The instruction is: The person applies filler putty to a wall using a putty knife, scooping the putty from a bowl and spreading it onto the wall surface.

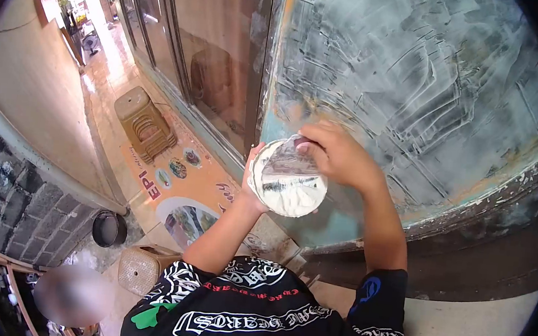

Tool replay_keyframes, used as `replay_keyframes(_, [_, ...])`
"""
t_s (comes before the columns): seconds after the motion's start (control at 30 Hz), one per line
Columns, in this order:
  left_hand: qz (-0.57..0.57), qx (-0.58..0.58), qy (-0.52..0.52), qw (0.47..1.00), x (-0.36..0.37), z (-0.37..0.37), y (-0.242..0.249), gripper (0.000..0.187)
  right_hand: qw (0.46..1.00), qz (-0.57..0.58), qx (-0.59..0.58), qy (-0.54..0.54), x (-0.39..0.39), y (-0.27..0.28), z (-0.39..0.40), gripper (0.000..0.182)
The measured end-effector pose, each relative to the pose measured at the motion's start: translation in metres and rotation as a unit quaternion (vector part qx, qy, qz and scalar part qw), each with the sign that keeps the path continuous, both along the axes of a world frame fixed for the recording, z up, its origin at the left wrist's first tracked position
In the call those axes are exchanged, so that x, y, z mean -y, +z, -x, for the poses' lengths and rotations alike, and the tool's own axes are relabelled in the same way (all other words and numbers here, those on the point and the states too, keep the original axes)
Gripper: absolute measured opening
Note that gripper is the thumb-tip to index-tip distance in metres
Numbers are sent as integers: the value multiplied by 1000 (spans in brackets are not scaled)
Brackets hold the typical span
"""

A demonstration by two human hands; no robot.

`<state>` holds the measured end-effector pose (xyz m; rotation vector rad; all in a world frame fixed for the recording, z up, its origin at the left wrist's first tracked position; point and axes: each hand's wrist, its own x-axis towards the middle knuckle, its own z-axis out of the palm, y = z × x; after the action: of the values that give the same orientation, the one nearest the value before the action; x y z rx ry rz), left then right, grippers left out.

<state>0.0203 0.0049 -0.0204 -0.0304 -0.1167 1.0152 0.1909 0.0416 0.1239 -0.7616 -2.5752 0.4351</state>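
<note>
My left hand (253, 186) is wrapped round the side of a round tub (265, 204), which is tilted so its open top faces me. White putty (301, 199) fills the tub and coats its rim. My right hand (335, 152) grips a putty knife (290, 163) by its dark handle. Its wide blade lies over the putty inside the tub, smeared with white. Just beyond both hands is a wall panel (405, 97) with streaky grey-white putty over a bluish surface. Most of my left fingers are hidden behind the tub.
Glazed dark frames (177, 42) run along the left of the panel. On the floor are an orange printed banner (200, 177), brown plastic stools (144, 123), and a black bucket (109, 228). A grey block wall (19, 209) curves at the left. A dark ledge (428, 261) lies under the panel.
</note>
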Motion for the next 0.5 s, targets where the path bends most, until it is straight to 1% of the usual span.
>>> replay_keyframes(0.07, [-68,-81,18,994,0,-2,-2,76,999,0,-45,6,-3,4,-5,17])
replay_keyframes(0.1, [-58,-60,10,996,1,-3,4,78,997,-12,-72,-4,-4,5,-6,18])
replay_keyframes(0.13, [-138,-24,4,990,3,-4,9,81,997,-12,-71,-7,-4,9,-7,18])
replay_keyframes(0.23, [-137,-30,20,990,-7,-11,14,80,994,-28,-99,-44,-3,22,-9,17])
replay_keyframes(0.27, [-102,-45,53,992,-13,-14,13,79,994,-31,-98,-46,-3,25,-10,17])
replay_keyframes(0.3, [-67,-60,86,992,-17,-16,16,78,992,-11,-104,-76,-1,30,-12,17])
replay_keyframes(0.33, [-70,-59,85,992,-20,-16,19,78,988,8,-110,-105,-1,33,-13,17])
replay_keyframes(0.37, [-93,-27,73,993,-22,-17,22,77,987,-28,-123,-103,-2,33,-14,19])
replay_keyframes(0.4, [-116,4,60,991,-24,-18,26,76,986,-31,-123,-105,-4,31,-15,19])
replay_keyframes(0.43, [-142,-20,66,987,-29,-19,26,75,981,-48,-135,-133,-5,29,-16,18])
replay_keyframes(0.47, [-145,-19,63,987,-30,-20,28,75,973,-65,-147,-163,-6,29,-16,18])
replay_keyframes(0.5, [-154,-27,67,986,-31,-21,31,75,972,-80,-130,-181,-6,30,-17,19])
